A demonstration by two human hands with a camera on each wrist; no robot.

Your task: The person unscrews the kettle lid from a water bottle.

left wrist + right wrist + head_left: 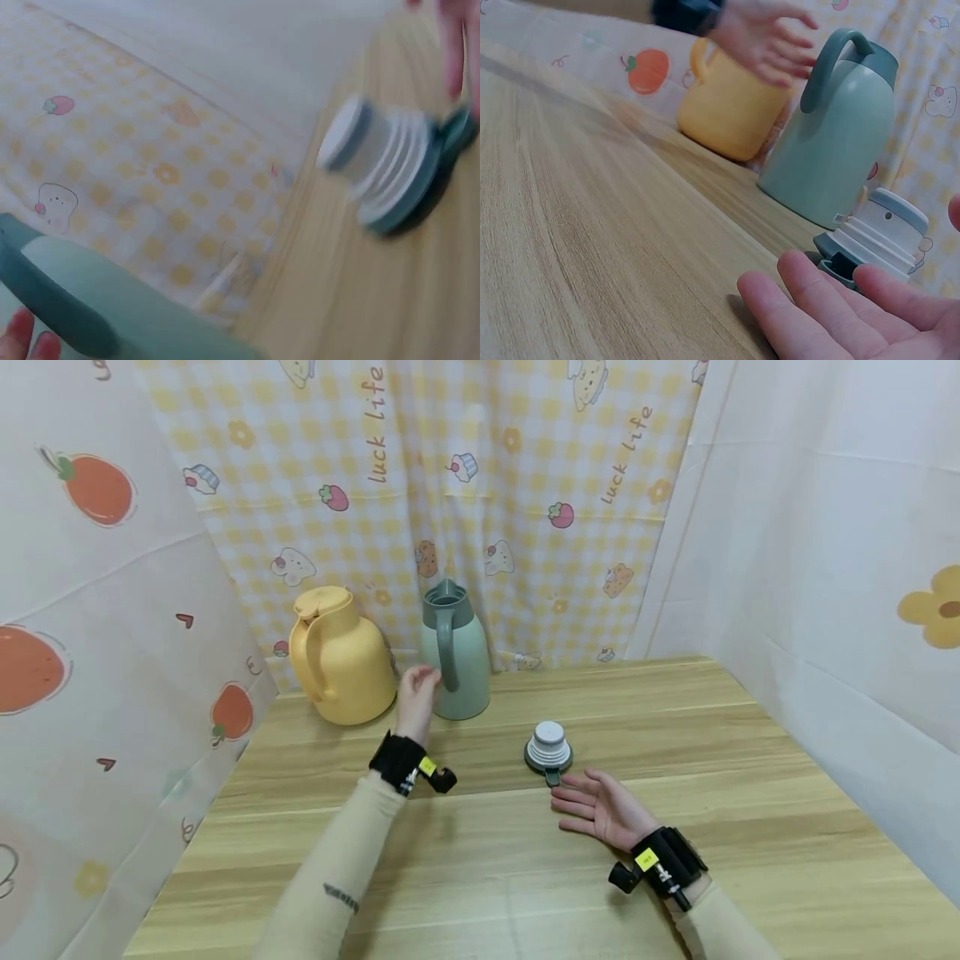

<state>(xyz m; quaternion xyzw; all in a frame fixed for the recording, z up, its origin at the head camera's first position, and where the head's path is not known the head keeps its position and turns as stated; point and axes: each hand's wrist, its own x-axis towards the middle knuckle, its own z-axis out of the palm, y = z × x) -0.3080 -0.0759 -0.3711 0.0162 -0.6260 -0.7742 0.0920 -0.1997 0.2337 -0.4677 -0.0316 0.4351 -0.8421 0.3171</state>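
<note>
1. Pale green covers the body of the jug point(468, 672), which stands upright near the back of the worktop point(480, 868); its collar and handle point(447, 652) are a darker grey-green, and its mouth is uncovered.
2. Just beside that handle is the left hand point(417, 697). Seen from the right wrist, its fingers are spread and reach loosely towards the handle, gripping nothing; whether a fingertip touches it, I cannot tell.
3. Nearer the person and to the right of the jug, the stopper point(549, 745) rests on the worktop, white ridged plug upwards and dark green rim underneath, with a small green tab point(552, 777) pointing towards the person.
4. Beside the tab lies the right hand point(611, 814), palm turned up, fingers extended and slightly apart, holding nothing. Its fingertips are very near the tab; contact is not clear.
5. Yellow all over, a second jug point(356, 668) stands upright to the left of the green one, its top covered and its curved handle facing the near left.
6. Light wood grain with darker streaks runs across the worktop.
7. Behind the jugs hangs a yellow-and-white checked curtain point(525, 468) printed with strawberries, cupcakes and the words "luck life"; white cloth point(825, 527) flanks it on the right, and fruit-printed cloth point(172, 710) on the left.
8. Black straps point(396, 760) carrying small cameras point(444, 779) circle both wrists, above beige sleeves point(337, 868).
</note>
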